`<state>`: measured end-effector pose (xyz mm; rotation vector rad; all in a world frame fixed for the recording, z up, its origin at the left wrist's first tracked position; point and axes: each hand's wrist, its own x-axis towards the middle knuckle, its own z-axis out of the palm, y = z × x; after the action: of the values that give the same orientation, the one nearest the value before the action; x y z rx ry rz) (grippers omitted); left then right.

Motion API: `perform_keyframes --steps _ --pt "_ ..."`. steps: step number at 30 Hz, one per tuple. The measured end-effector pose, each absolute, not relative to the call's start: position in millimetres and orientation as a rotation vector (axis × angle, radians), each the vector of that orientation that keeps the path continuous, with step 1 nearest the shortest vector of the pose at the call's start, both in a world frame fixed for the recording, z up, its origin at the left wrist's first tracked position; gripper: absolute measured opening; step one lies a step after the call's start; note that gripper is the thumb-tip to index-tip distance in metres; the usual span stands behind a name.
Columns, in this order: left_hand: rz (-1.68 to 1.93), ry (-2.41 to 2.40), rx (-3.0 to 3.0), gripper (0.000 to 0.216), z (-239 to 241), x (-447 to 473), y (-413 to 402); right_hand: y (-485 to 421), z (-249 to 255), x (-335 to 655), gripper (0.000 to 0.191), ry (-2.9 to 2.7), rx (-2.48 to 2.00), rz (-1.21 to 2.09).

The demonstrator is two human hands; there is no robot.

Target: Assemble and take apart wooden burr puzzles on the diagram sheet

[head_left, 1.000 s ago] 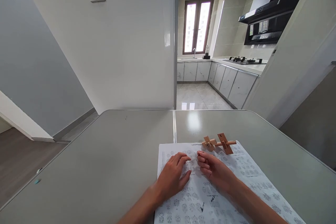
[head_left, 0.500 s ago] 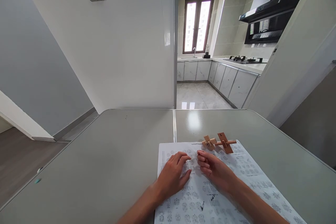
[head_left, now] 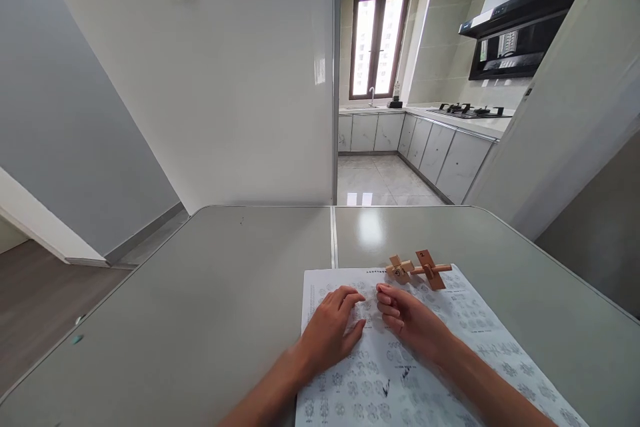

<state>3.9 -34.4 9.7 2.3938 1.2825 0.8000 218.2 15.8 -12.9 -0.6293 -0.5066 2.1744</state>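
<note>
My left hand (head_left: 330,331) rests palm down on a printed paper sheet (head_left: 465,327), fingers loosely curved and apart, holding nothing. My right hand (head_left: 407,318) lies beside it on the same sheet, fingers loosely curled toward the left hand, with nothing visible in them. A small wooden puzzle (head_left: 417,269) of crossed blocks on a rod, with numbers marked on it, sits on the sheet's far edge, a short way beyond my right fingertips and not touched.
The sheet lies on a grey table (head_left: 200,307) with a centre seam. Beyond the table a white wall panel (head_left: 240,93) stands at left and an open kitchen (head_left: 400,140) with cabinets, a hob and a window at right.
Both hands stay still on the paper. Only the head camera has tilted slightly, shifting the scene a little.
</note>
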Motion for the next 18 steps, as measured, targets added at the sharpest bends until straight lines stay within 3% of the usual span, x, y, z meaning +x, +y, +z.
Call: perform_keyframes --steps 18 --pt "0.8 1.291 2.388 0.04 11.0 3.7 -34.4 13.1 -3.4 217.4 0.019 -0.497 -0.653 2.167"
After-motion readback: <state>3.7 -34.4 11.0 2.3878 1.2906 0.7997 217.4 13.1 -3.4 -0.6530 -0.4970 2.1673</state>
